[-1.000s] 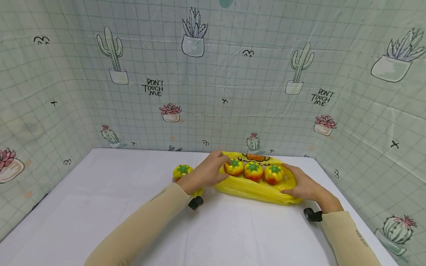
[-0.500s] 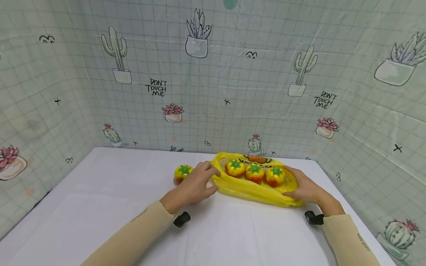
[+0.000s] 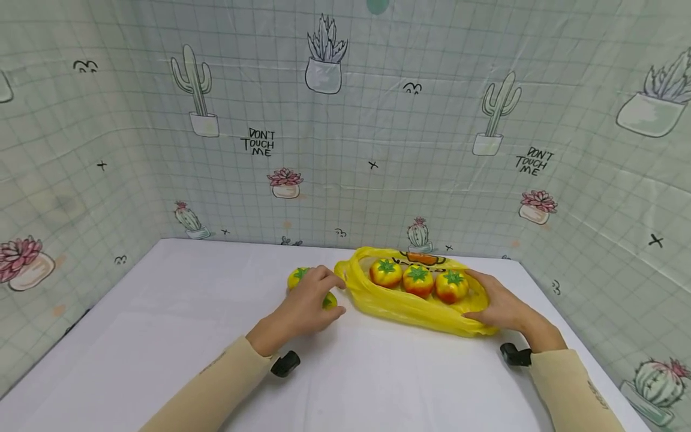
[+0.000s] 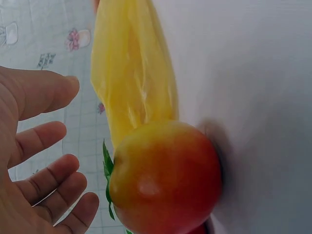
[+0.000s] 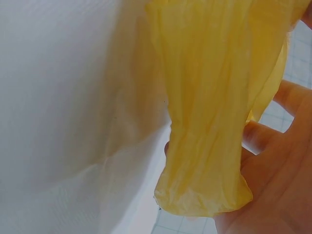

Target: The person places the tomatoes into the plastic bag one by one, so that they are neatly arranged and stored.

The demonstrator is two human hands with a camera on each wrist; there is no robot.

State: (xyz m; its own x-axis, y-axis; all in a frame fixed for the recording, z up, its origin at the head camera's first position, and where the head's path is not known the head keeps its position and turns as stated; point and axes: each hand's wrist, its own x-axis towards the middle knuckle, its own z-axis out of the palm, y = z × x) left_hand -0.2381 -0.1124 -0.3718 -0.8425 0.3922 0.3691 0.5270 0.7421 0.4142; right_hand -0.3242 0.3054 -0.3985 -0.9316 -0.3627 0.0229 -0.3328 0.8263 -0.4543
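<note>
A yellow plastic bag (image 3: 410,309) lies on the table with its mouth spread, three red-and-yellow tomatoes (image 3: 417,281) with green tops side by side in it. My right hand (image 3: 502,303) grips the bag's right end; in the right wrist view, some fingers pass behind the yellow plastic (image 5: 204,107). Left of the bag, my left hand (image 3: 308,303) hovers with fingers spread, holding nothing. Under and behind it are two more tomatoes, a far one (image 3: 297,276) and a nearer one (image 3: 329,301), both partly hidden. The left wrist view shows one tomato (image 4: 165,175) just beyond the fingertips.
A white cloth covers the table (image 3: 378,384). Its back edge meets a grid-patterned curtain (image 3: 372,198) with cactus drawings, which also hangs along both sides. A black wrist device (image 3: 286,363) sits under the left wrist, another (image 3: 515,354) under the right.
My left hand has drawn back from the bag's left end and moved left, over the two loose tomatoes. My right hand keeps its hold on the bag's right end.
</note>
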